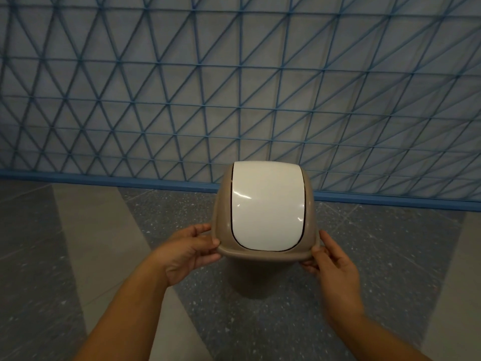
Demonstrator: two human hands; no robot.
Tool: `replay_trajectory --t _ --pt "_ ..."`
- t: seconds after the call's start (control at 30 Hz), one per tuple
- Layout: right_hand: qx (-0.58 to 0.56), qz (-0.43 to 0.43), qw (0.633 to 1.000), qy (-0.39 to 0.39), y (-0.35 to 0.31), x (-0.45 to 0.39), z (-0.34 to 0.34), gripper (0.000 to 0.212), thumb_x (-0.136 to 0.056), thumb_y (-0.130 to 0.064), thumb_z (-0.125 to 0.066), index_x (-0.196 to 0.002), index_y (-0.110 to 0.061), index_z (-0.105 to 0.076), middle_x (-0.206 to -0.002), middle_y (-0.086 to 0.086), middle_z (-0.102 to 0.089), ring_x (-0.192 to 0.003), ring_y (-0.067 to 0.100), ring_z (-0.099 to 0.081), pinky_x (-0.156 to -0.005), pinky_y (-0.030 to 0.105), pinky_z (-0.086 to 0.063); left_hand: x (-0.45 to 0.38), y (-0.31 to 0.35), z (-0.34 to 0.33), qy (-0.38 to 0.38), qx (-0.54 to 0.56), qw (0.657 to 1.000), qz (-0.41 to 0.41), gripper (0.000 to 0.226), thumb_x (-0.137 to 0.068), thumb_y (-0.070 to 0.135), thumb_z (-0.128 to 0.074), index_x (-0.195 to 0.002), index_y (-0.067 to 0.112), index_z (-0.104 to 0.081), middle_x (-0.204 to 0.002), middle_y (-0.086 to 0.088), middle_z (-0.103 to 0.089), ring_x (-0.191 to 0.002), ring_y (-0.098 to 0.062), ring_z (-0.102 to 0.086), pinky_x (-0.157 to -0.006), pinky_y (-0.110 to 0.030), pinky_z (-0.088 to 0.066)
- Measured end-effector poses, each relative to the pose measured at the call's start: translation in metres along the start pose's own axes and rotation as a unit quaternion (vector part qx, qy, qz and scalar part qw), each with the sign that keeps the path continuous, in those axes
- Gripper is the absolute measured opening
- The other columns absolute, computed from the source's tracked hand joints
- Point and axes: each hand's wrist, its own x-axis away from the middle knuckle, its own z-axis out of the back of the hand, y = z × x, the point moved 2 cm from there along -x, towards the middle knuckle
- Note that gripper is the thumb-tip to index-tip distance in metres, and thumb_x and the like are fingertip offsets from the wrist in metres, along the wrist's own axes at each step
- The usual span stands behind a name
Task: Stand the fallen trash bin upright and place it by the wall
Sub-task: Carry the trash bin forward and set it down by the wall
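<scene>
The trash bin [265, 269] is beige with a white swing lid [268, 207]. It is upright, seen from above, with its body tapering down toward the floor. My left hand [187, 254] grips the left side of the lid rim. My right hand [330, 261] grips the right side of the rim. The bin's base is mostly hidden under the lid, so I cannot tell whether it touches the floor. It is close to the wall [234, 87], a short way in front of it.
The wall is grey with a blue raised triangle grid and a blue baseboard [104, 179] along the bottom. The floor [104, 243] has dark speckled and light grey angled tiles on both sides of the bin.
</scene>
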Motion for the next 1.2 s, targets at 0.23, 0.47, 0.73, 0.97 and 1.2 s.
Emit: replay_trajectory --t 0.23,0.47,0.73,0.97,1.2 --pt "-0.034 0.002 0.999 0.034 -0.011 -0.037 0.008 0.047 -0.092 -0.015 -0.055 -0.138 -0.012 -0.046 -0.108 0.003 -0.069 -0.094 0.017 -0.068 -0.084 0.032 -0.053 -0.037 0.002 -0.04 0.07 0.035 0.997 -0.028 0.043 -0.084 -0.007 -0.057 -0.123 0.009 -0.051 -0.107 -0.016 -0.068 -0.091 -0.025 -0.068 -0.06 -0.029 -0.06" --pt "-0.057 -0.014 0.997 0.05 -0.028 -0.089 0.012 0.043 -0.093 -0.011 -0.053 -0.135 -0.009 -0.048 -0.083 0.007 -0.067 -0.078 0.016 -0.063 -0.076 0.029 -0.053 -0.083 0.018 -0.08 0.095 0.023 0.994 -0.043 0.042 -0.088 -0.006 -0.052 -0.128 0.007 -0.052 -0.1 -0.009 -0.067 -0.082 -0.017 -0.065 -0.057 -0.026 -0.053" --pt "-0.075 -0.052 0.994 0.068 -0.043 -0.154 0.008 0.041 -0.092 -0.009 -0.055 -0.133 -0.005 -0.05 -0.096 0.008 -0.068 -0.074 0.013 -0.064 -0.074 0.031 -0.052 -0.127 0.041 -0.11 0.114 0.021 0.992 -0.046 0.049 -0.09 -0.007 -0.047 -0.136 0.007 -0.042 -0.129 -0.019 -0.057 -0.1 -0.025 -0.058 -0.08 -0.036 -0.05" --pt "-0.081 -0.068 0.991 0.083 -0.048 -0.181 0.003 0.041 -0.091 -0.007 -0.055 -0.132 -0.006 -0.05 -0.108 0.014 -0.066 -0.077 0.016 -0.065 -0.074 0.032 -0.054 -0.15 0.055 -0.119 0.132 0.0 0.99 -0.044 0.046 -0.091 -0.005 -0.048 -0.134 0.009 -0.046 -0.123 -0.015 -0.059 -0.102 -0.023 -0.057 -0.077 -0.033 -0.052" --pt "-0.088 -0.069 0.99 0.085 -0.047 -0.185 0.001 0.043 -0.091 -0.009 -0.055 -0.133 -0.009 -0.049 -0.105 0.012 -0.066 -0.086 0.02 -0.065 -0.077 0.034 -0.055 -0.155 0.058 -0.121 0.143 0.002 0.988 -0.051 0.042 -0.091 -0.002 -0.049 -0.13 0.011 -0.05 -0.122 -0.014 -0.06 -0.1 -0.022 -0.059 -0.062 -0.029 -0.052"
